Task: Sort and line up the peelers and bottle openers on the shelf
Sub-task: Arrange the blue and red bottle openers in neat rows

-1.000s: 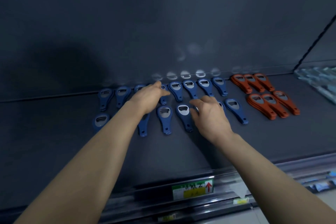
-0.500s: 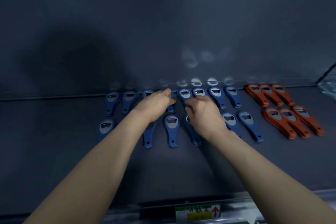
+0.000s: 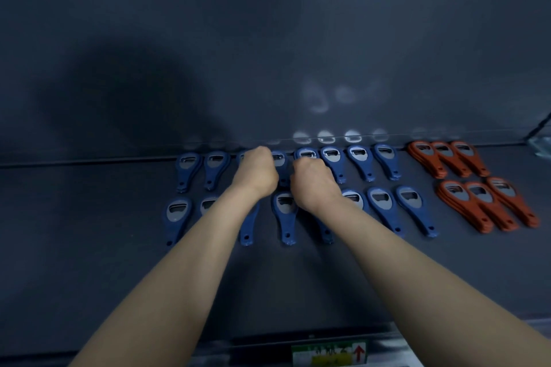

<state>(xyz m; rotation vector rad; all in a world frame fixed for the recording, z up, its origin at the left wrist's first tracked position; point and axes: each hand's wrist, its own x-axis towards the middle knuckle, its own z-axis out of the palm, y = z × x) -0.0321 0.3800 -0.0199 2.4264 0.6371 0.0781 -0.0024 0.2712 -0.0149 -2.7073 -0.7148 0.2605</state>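
Head view: the left hand [image 3: 256, 171] and the right hand [image 3: 313, 182] are sitting side by side over the back row of blue bottle openers [image 3: 359, 162]. They are nearly touching, with one blue opener [image 3: 281, 164] showing in the gap between them. Both are curling their fingers down onto the openers beneath. The knuckles are hiding the fingertips, so I cannot tell whether either is actually pinching one. A second ago the right hand was working at the front row [image 3: 285, 214] and the left was reaching with straighter fingers; now both are closing in on the back row's middle. This is probably the spacing there being trued up. The orange bottle openers [image 3: 477, 202] are lying apart, already grouped in two rows at the right of the shelf [image 3: 104, 247].
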